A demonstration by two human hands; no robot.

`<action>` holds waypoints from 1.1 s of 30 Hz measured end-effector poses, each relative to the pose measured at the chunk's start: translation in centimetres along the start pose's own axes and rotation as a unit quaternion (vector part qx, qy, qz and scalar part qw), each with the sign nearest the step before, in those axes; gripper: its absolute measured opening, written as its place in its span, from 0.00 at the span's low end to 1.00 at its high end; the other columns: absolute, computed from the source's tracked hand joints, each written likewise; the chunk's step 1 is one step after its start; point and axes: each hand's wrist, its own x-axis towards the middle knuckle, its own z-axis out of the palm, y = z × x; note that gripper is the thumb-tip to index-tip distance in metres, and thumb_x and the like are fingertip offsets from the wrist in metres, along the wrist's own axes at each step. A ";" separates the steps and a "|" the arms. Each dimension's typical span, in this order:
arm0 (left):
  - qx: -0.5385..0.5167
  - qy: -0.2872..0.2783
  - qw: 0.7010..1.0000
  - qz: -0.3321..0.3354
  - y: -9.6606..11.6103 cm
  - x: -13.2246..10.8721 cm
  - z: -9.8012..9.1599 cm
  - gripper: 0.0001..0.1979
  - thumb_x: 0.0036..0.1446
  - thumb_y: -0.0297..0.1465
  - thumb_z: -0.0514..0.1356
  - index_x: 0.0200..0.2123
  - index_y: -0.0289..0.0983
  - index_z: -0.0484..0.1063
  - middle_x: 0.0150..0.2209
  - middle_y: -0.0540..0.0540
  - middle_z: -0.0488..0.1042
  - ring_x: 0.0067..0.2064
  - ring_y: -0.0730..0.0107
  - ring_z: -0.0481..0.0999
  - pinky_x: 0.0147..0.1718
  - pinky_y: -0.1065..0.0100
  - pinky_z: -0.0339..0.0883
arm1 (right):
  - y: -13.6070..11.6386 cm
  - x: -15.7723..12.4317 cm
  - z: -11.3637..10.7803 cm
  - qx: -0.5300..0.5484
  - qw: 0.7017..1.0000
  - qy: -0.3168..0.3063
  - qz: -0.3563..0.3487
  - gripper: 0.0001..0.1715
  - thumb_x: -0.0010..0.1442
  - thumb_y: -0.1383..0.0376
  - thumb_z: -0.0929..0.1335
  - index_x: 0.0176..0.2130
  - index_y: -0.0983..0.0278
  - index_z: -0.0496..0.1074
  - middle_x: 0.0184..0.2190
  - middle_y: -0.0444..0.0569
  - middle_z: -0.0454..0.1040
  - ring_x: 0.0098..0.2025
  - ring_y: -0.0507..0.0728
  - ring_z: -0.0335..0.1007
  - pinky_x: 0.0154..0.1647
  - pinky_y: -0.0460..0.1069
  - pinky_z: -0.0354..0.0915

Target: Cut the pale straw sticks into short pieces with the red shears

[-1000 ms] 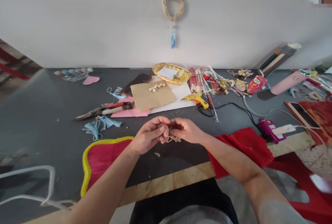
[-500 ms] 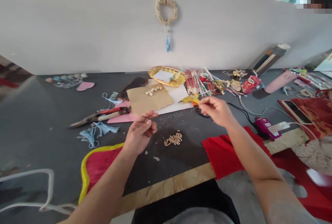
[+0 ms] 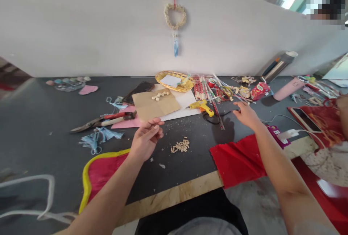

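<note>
My left hand [image 3: 146, 139] hovers over the dark table, just in front of the brown sheet [image 3: 154, 106]. Its fingers are curled with the thumb pressed in, and whatever may be between them is too small to make out. My right hand [image 3: 247, 116] is right of the yellow glue gun [image 3: 202, 107], thumb and fingers apart, with nothing visible in it. The glue gun lies with its nozzle on white paper. A cluster of small pale pieces [image 3: 160, 95] rests on the brown sheet. Nearer me is a pile of short wooden bits [image 3: 180, 145].
Pruning shears [image 3: 103, 119] and blue tassels [image 3: 102, 139] lie left. A yellow basket [image 3: 174, 81] and patterned sticks [image 3: 202, 88] stand behind. A pink bottle [image 3: 290, 88], a phone [image 3: 306, 119] and red cloth [image 3: 239, 160] are right. A heart wreath [image 3: 175, 16] hangs on the partition.
My right hand has moved right, away from the glue gun, and its pinched fingers have spread. My left hand has stayed nearly still. The view has shifted slightly.
</note>
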 end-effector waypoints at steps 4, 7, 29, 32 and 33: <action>0.014 -0.011 1.000 -0.004 -0.6 -0.3 0.1 0.11 0.47 0.29 0.68 0.36 0.34 0.74 0.35 0.47 0.74 0.26 0.78 0.67 0.25 0.73 0.63 | -1.7 0.1 1.0 0.026 0.999 -0.035 -0.014 0.14 0.61 0.65 0.64 0.46 0.63 0.71 0.40 0.50 0.79 0.40 0.57 0.75 0.42 0.48 0.64; 0.018 -0.019 1.000 -0.013 -0.9 -0.3 0.0 0.11 0.47 0.29 0.68 0.35 0.34 0.73 0.33 0.47 0.74 0.25 0.78 0.66 0.25 0.73 0.63 | -3.1 0.8 1.7 -0.004 0.999 -0.052 -0.015 0.13 0.61 0.65 0.63 0.45 0.61 0.72 0.38 0.48 0.79 0.40 0.57 0.74 0.39 0.48 0.63; 0.014 -0.060 0.996 -0.069 -0.9 -0.3 -0.3 0.10 0.48 0.29 0.68 0.35 0.34 0.75 0.30 0.46 0.75 0.25 0.78 0.67 0.25 0.74 0.63 | -5.4 5.0 3.0 -0.112 0.983 -0.129 0.064 0.12 0.56 0.61 0.65 0.36 0.62 0.77 0.37 0.54 0.78 0.40 0.60 0.75 0.35 0.48 0.63; 0.017 -0.064 0.995 -0.073 -1.0 -0.2 -0.3 0.10 0.48 0.29 0.68 0.35 0.34 0.75 0.30 0.46 0.76 0.25 0.78 0.67 0.26 0.74 0.63 | -4.8 4.7 2.4 -0.114 0.983 -0.130 0.061 0.11 0.56 0.62 0.65 0.35 0.61 0.76 0.36 0.53 0.78 0.40 0.61 0.74 0.34 0.48 0.62; 0.018 -0.064 0.995 -0.074 -1.0 -0.2 -0.4 0.10 0.48 0.29 0.68 0.35 0.34 0.75 0.30 0.46 0.76 0.25 0.78 0.67 0.26 0.74 0.63 | -4.5 4.6 2.3 -0.113 0.983 -0.131 0.058 0.11 0.55 0.62 0.65 0.34 0.61 0.76 0.36 0.52 0.78 0.39 0.61 0.74 0.33 0.48 0.62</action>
